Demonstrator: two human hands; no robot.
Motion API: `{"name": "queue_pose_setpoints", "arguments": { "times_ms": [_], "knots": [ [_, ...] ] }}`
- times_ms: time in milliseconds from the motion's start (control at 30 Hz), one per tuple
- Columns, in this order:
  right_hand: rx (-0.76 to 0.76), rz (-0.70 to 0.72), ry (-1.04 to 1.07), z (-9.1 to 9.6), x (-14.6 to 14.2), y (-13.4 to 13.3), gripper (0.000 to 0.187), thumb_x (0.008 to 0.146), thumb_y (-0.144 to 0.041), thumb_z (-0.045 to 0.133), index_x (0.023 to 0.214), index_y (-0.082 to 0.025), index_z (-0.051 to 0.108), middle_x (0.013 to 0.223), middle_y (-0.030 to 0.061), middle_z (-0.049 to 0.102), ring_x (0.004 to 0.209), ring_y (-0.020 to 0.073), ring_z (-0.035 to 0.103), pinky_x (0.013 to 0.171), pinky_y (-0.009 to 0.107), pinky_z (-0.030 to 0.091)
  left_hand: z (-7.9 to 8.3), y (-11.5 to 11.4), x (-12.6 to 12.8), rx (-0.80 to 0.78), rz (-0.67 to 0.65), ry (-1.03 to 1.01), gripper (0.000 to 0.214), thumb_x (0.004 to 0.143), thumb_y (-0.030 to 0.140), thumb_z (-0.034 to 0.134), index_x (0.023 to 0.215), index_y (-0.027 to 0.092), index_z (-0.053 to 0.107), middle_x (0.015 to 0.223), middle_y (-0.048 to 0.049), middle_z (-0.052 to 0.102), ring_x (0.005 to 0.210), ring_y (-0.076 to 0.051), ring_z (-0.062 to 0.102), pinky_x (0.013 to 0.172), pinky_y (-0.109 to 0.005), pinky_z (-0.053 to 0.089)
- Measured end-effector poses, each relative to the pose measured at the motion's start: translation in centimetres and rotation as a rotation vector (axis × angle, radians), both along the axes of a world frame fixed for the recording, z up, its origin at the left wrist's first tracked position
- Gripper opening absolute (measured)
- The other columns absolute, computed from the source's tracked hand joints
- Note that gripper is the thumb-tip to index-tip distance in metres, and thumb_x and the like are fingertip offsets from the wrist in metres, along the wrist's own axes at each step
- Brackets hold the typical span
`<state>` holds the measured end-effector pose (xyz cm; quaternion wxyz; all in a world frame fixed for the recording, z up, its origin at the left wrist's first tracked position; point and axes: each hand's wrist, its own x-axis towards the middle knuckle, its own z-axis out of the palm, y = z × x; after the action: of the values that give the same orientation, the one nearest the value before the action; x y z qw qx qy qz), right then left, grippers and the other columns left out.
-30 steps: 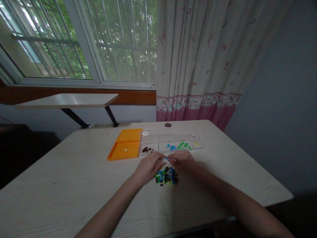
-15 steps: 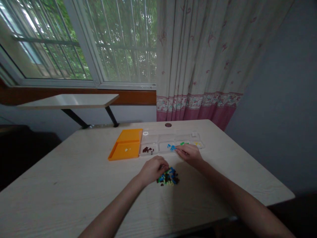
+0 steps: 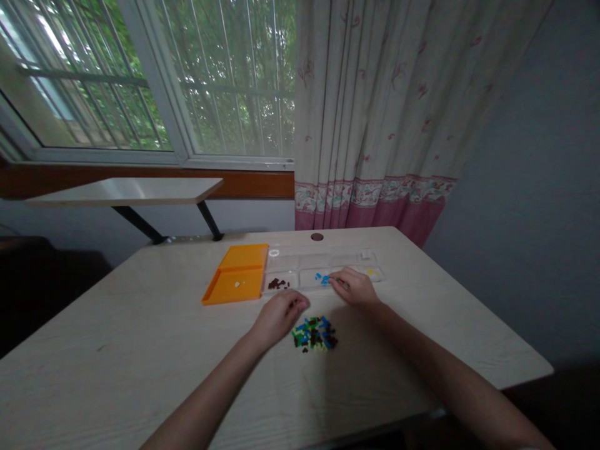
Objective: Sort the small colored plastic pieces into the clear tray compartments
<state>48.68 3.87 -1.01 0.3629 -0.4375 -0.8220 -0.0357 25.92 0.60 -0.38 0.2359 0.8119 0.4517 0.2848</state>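
A small heap of mixed coloured bricks [image 3: 314, 333] lies on the pale wooden table [image 3: 140, 337]. Behind it stands a clear compartment tray [image 3: 309, 261] holding brown bricks [image 3: 278, 284], blue bricks [image 3: 322, 278] and yellow bricks [image 3: 373, 272] in separate cells. My left hand [image 3: 279, 316] rests just left of the heap, fingers curled in a pinch; what it holds is too small to see. My right hand [image 3: 354, 286] hovers over the tray's cell beside the blue bricks, its fingers pinched together and covering that cell's contents.
An orange lid [image 3: 237, 280] lies open left of the tray, with a tiny pale piece on it. A cable hole [image 3: 317, 237] sits at the table's back edge. Behind are a window, a wall shelf [image 3: 126, 189] and a patterned curtain [image 3: 384, 112].
My right hand moved from the heap up to the tray and stays over the cell right of the blue bricks. My left hand drew back slightly to the left of the heap.
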Motion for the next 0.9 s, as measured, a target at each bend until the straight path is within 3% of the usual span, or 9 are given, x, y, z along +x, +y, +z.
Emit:
{"name": "queue_pose_setpoints", "arguments": {
  "times_ms": [233,400,600,900],
  "knots": [
    [-0.127,-0.147,-0.127,-0.4,-0.6,0.9,0.024,0.087,-0.028,0.046,0.102,-0.024,0.065,0.086,0.0039,0.067,0.078,0.015,0.061,0.066,0.022,0.045,-0.4,1.0,0.0,-0.157,0.125,-0.299,0.03,0.079,0.04,0.051,0.075,0.012,0.062,0.066,-0.0031,0.06,0.064,-0.014,0.052,0.057,-0.023,0.037],
    [-0.048,0.0,-0.059,-0.4,-1.9,-0.8,0.022,0.083,-0.029,0.052,0.1,-0.023,0.064,0.085,0.0035,0.067,0.072,0.0129,0.06,0.067,0.021,0.045,-0.6,1.0,0.8,-0.265,0.079,-0.504,0.041,0.074,0.053,0.052,0.065,0.013,0.056,0.056,0.001,0.051,0.056,-0.011,0.046,0.054,-0.022,0.036],
    [0.048,0.15,0.007,-0.5,-3.8,-2.6,0.016,0.081,-0.033,0.056,0.091,-0.024,0.065,0.075,0.0018,0.066,0.067,0.0126,0.059,0.064,0.021,0.044,-0.7,0.5,1.6,-0.258,0.039,-0.539,0.042,0.074,0.053,0.053,0.066,0.012,0.056,0.062,-0.0017,0.055,0.06,-0.012,0.048,0.056,-0.022,0.037],
    [0.05,0.166,-0.032,-0.4,-3.6,-2.8,0.014,0.083,-0.03,0.054,0.089,-0.022,0.065,0.073,0.0017,0.065,0.067,0.012,0.059,0.064,0.022,0.042,-0.2,0.3,1.4,-0.206,0.041,-0.439,0.034,0.077,0.043,0.052,0.07,0.011,0.062,0.065,-0.0037,0.06,0.064,-0.015,0.052,0.06,-0.024,0.04]
  ]
}}
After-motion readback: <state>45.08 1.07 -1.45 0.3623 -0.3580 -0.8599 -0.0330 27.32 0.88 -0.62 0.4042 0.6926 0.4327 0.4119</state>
